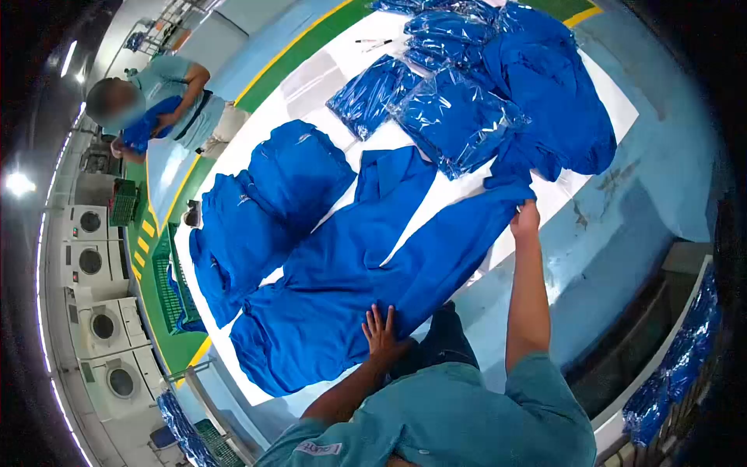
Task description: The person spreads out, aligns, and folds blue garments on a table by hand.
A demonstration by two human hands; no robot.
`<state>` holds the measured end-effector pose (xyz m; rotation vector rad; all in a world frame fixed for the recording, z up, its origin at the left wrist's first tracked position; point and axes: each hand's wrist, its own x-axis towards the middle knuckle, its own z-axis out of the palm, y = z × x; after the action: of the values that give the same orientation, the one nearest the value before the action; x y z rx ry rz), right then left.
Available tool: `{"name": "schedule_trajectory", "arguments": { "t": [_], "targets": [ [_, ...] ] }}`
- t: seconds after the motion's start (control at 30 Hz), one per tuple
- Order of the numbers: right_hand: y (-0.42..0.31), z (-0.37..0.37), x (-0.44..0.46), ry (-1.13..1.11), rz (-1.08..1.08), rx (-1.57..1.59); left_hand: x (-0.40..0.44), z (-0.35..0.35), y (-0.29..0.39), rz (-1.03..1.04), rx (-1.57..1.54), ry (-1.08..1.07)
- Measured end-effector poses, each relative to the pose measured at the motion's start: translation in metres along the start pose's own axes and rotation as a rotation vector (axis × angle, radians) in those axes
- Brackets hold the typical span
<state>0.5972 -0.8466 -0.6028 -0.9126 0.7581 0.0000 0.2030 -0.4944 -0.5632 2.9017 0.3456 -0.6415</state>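
A pair of blue trousers [334,272] lies spread over the white table, its two legs pointing away to the upper right. My left hand [379,333] rests on the cloth near the table's front edge, fingers spread and flat. At the end of the nearer leg, my right hand [527,219] is closed on the hem. Some of its fingers are hidden behind the fabric. Just beyond that hand is a heap of loose blue garments [548,93]. Left of the trousers lie folded blue garments [299,167] in a pile.
Clear-wrapped blue packs [459,117] and a pen [373,41] lie on the white table [307,82]. Across it stands a co-worker [175,101] holding blue cloth. Green crates [163,272] are beside the left edge. Washing machines [101,323] line the left wall. Wrapped packs [677,358] are at right.
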Motion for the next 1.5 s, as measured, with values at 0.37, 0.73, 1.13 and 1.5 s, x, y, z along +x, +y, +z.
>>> {"name": "schedule_trajectory", "arguments": {
  "t": [0.37,0.73,1.13,1.5],
  "targets": [
    [-0.118,-0.063,0.106,-0.030,0.109,0.081,0.064,-0.031,-0.018,0.215,-0.138,0.043],
    [-0.098,0.161,-0.287,-0.309,-0.638,-0.238,0.075,-0.065,-0.040,0.189,-1.025,0.027],
    [0.315,0.171,-0.654,-2.123,-0.703,-0.984,-0.205,-0.090,-0.365,-0.034,-2.849,0.697],
    [0.317,0.108,-0.530,-1.394,-0.647,-1.838,-0.248,0.032,-0.494,-0.858,-1.839,0.921]
  ]
}}
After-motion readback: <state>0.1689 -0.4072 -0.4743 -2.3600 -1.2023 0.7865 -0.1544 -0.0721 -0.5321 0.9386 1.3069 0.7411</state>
